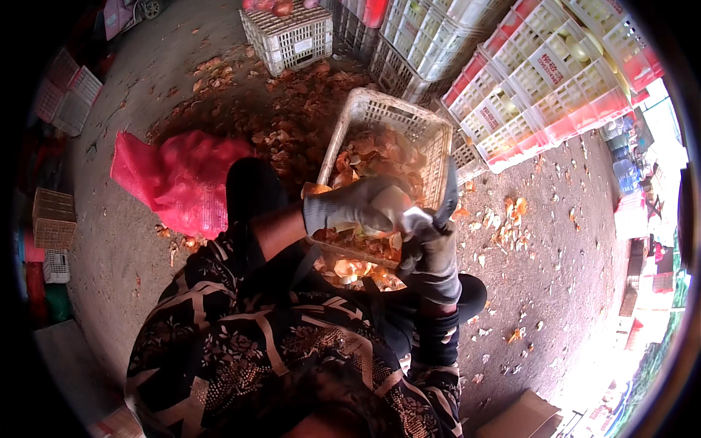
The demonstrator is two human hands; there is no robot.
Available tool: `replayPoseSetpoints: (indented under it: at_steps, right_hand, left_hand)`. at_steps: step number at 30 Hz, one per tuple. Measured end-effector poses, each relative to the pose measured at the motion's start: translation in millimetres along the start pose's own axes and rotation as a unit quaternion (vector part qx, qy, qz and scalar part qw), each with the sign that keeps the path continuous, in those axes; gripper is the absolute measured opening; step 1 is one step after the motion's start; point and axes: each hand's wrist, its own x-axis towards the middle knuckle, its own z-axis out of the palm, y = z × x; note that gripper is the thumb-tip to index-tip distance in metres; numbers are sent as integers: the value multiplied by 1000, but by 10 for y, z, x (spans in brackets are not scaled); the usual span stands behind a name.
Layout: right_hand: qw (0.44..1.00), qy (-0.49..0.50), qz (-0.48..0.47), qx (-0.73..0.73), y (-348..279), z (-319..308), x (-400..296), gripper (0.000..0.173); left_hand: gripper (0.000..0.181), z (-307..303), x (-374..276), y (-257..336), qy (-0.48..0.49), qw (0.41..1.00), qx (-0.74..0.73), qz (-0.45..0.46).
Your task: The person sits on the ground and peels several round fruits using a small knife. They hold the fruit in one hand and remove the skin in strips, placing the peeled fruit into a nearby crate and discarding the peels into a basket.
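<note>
My left hand (353,205), in a grey work glove, grips a pale onion (391,203) above a white plastic crate (441,128). My gloved right hand (435,268) is closed on what looks like a small knife (450,191). Its dark curved part points up past the crate's right side, and a bright, blurred part lies close to the onion. Inside the crate is a heap of orange-brown onion skins (383,150) and trimmings. More skins (350,271) lie under its near edge, between my legs.
Left of my knee lies a red mesh sack (186,180). Stacked crates of pale onions (553,71) rise beyond on the right. A white crate (287,38) with a red bag on top stands ahead. Loose skins (296,120) litter the floor; cardboard (520,416) lies behind right.
</note>
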Motion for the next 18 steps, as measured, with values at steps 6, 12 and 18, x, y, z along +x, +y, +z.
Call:
replayPoseSetpoints:
  at_steps: [6,12,18]
  right_hand:
    - [960,194,-103,173,158,-218,35,22]
    - [923,189,-208,265,146,-677,12,18]
    - [953,173,-106,-225,79,-120,57,58]
  left_hand:
    - [71,-9,-102,-165,71,962,-260,38]
    - [76,-163,-149,-474,42,904,-409,119]
    - [77,-51,-196,-43,55,963,-261,50]
